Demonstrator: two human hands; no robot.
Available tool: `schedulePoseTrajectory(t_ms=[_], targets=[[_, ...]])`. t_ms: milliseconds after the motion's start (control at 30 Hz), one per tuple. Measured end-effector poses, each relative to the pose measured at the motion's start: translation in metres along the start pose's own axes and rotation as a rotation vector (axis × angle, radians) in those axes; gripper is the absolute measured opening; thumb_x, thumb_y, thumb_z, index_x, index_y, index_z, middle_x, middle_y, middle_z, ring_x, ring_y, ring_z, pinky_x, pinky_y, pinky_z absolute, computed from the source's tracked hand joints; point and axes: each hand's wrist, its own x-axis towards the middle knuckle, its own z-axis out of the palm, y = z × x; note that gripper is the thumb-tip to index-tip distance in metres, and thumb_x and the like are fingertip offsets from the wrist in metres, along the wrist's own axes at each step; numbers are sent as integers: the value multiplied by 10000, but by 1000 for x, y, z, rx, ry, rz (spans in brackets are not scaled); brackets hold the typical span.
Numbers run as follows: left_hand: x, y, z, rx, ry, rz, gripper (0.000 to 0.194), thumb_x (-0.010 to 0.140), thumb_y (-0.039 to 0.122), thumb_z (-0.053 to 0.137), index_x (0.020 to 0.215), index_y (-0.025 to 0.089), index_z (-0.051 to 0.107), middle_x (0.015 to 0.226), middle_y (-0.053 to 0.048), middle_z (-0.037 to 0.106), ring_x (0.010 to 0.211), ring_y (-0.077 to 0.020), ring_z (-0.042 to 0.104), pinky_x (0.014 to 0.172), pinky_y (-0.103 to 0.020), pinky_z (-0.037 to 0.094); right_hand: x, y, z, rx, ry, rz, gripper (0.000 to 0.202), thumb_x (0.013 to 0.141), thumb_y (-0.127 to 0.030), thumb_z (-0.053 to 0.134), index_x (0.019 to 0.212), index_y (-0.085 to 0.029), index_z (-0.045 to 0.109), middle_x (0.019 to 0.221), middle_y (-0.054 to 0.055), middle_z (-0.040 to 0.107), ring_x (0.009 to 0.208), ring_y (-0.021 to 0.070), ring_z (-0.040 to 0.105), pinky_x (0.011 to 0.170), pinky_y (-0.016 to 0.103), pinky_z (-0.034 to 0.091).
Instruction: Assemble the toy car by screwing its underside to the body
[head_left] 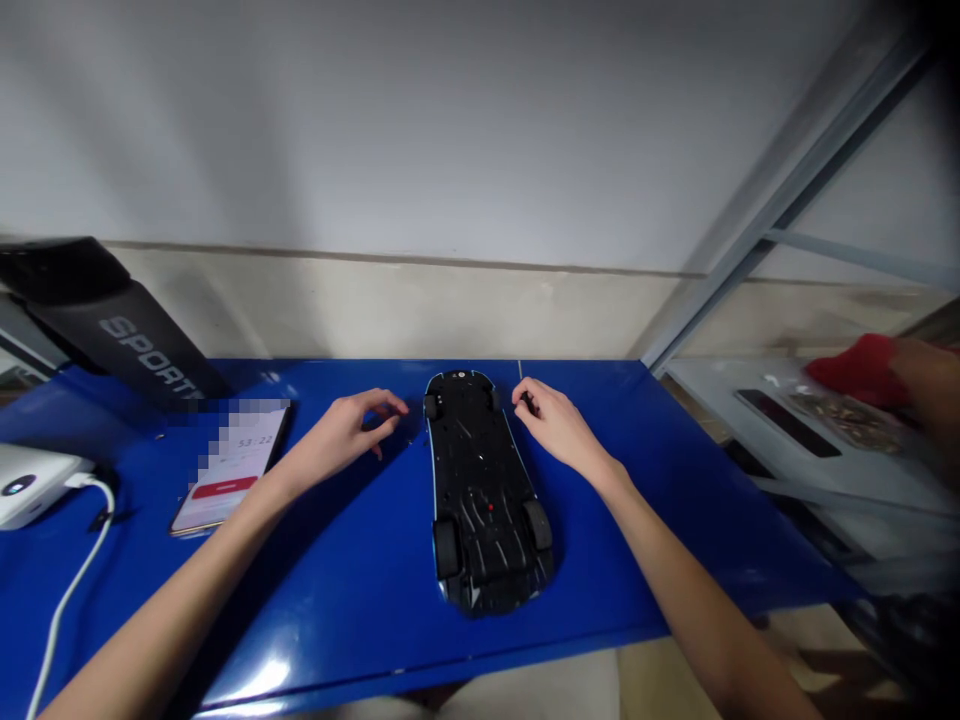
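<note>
A toy car (480,470) lies upside down on the blue table (337,590), its black underside and wheels facing up. Near the car's far left wheel is my left hand (356,432), with thumb and fingers apart and nothing between them. On the other side, my right hand (553,422) is beside the far right wheel, apart from the car. Its fingers are curled in towards the thumb around a small dark spot. Whether that is a tiny part or a shadow I cannot make out.
On the left lie a phone (232,465) with a lit screen and a white power bank (41,485) with a white cable (71,590). Behind them a dark bottle (142,340) leans. At right, beyond a metal frame (780,190), a bag of small parts (847,415) rests near a red sleeve (859,370).
</note>
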Motion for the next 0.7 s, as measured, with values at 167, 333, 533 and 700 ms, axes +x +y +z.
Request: schedulePoseTrajectory(t_ms=[167,333,533,700], targets=[[4,-7,-3,127,-176,181,258,929,426,574,1016,247,740,997,-62,673,805,-178,645,719,-295,514,-1,1,4,7,-15,-12,120,922,-270,442,934,-256,561,911,7,636,700,153,534,668,290,396],[5,-8,6,129,-148,232,271,958,410,535,987,234,739,993,-70,649,852,-185,615,780,-314,497,-1,-1,7,9,-28,-20,114,913,-252,447,926,-252,560,933,14,638,729,156,549,670,288,397],[6,-11,7,116,-125,208,251,949,405,554,944,214,717,955,-60,651,790,-170,604,709,-286,470,-2,-1,7,5,-38,-31,112,926,-258,439,926,-256,551,935,8,634,711,150,538,656,283,388],[5,-10,6,124,-120,184,237,964,394,539,950,204,681,953,-52,674,796,-170,622,721,-288,466,-1,1,5,8,-34,-31,100,928,-271,442,922,-259,540,916,-1,624,699,147,519,646,281,380]])
